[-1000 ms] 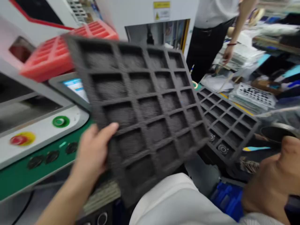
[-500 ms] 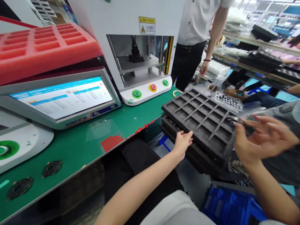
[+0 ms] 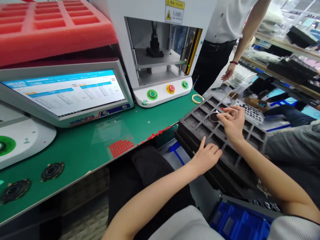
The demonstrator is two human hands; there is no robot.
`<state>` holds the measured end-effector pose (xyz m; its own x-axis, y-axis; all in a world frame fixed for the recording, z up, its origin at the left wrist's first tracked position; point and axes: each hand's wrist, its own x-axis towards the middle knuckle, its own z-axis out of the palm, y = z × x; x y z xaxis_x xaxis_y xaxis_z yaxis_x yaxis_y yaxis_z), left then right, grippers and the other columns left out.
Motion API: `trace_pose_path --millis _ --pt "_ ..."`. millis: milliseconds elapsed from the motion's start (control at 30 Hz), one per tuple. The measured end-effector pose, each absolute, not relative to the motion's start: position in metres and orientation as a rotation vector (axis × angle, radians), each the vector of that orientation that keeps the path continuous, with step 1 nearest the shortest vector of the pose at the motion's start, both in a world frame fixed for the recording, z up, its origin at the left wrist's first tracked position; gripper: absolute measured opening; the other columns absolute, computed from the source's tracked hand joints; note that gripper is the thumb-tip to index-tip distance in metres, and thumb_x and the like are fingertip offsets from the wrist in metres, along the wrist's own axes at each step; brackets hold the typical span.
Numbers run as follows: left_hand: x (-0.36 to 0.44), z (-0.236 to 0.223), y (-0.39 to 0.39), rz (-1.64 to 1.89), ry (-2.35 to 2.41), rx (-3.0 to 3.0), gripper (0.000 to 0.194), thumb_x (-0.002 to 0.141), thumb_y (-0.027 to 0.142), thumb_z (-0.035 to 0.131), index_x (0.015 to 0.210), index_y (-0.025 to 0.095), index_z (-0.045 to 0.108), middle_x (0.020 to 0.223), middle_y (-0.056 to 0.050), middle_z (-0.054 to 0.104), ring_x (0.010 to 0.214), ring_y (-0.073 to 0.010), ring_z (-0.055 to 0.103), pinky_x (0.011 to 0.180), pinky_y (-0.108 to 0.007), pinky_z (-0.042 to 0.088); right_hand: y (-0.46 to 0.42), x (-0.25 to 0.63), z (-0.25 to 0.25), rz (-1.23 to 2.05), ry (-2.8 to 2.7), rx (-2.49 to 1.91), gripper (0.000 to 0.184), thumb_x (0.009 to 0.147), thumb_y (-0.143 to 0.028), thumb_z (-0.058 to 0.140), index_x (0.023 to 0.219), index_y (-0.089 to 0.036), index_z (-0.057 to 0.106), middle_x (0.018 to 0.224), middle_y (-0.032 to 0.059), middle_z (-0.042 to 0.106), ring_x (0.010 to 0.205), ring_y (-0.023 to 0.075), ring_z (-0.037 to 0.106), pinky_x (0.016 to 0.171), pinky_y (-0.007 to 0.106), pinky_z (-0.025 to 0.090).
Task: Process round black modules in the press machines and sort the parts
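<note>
Here we go: the left hand is planted on the near side of a black foam tray, fingers loosely spread, index lifted. The right hand reaches over the tray's middle, thumb and forefinger pressed together at the edge of a dark round disc, which sits in one of the square compartments. It's too small to tell whether they've got hold of it!

The tray lies on a second dark layer, just beside the green counter. Off its far corner, a tape roll sits on the counter. Left of the tray stand a white press machine and a lit monitor, with a red foam tray above that. Beyond it hangs a co-worker's hand, and below it sits a blue bin.
</note>
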<state>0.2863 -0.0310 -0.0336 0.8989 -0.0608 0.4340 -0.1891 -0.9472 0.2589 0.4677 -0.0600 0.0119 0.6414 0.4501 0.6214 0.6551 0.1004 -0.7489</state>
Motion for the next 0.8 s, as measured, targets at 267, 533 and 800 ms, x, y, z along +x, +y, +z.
trace_pose_path --millis 267,533,800 --pt "0.287 -0.051 -0.018 0.689 -0.477 2.48 0.023 0.094 0.014 0.045 0.105 0.015 0.064 0.101 -0.006 0.068 0.1 -0.0151 0.063 0.12 -0.043 0.028 -0.033 0.454 -0.009 -0.402 -1.753 -1.527 0.025 0.084 -0.021 0.065 0.102 -0.03 0.051 0.098 0.0038 0.069 0.102 0.0224 0.068 0.1 0.057 0.053" --pt "0.287 -0.052 -0.019 0.712 -0.439 2.502 0.024 0.094 0.014 0.043 0.106 0.012 0.064 0.107 -0.009 0.069 0.112 -0.0166 0.062 0.118 -0.039 0.034 -0.033 0.455 -0.009 -0.14 -1.935 -1.587 0.036 0.084 -0.021 0.064 0.118 -0.026 0.053 0.116 0.0088 0.069 0.106 0.0227 0.069 0.089 0.043 0.061" --pt "0.195 -0.045 -0.002 0.869 -0.058 2.183 0.021 0.093 0.014 0.045 0.102 0.016 0.064 0.105 -0.009 0.071 0.111 -0.0182 0.063 0.105 -0.037 0.048 -0.045 0.405 0.028 -0.211 -1.344 -1.439 0.034 0.079 -0.021 0.072 0.105 -0.025 0.05 0.097 0.003 0.068 0.085 0.0185 0.071 0.084 0.04 0.059"
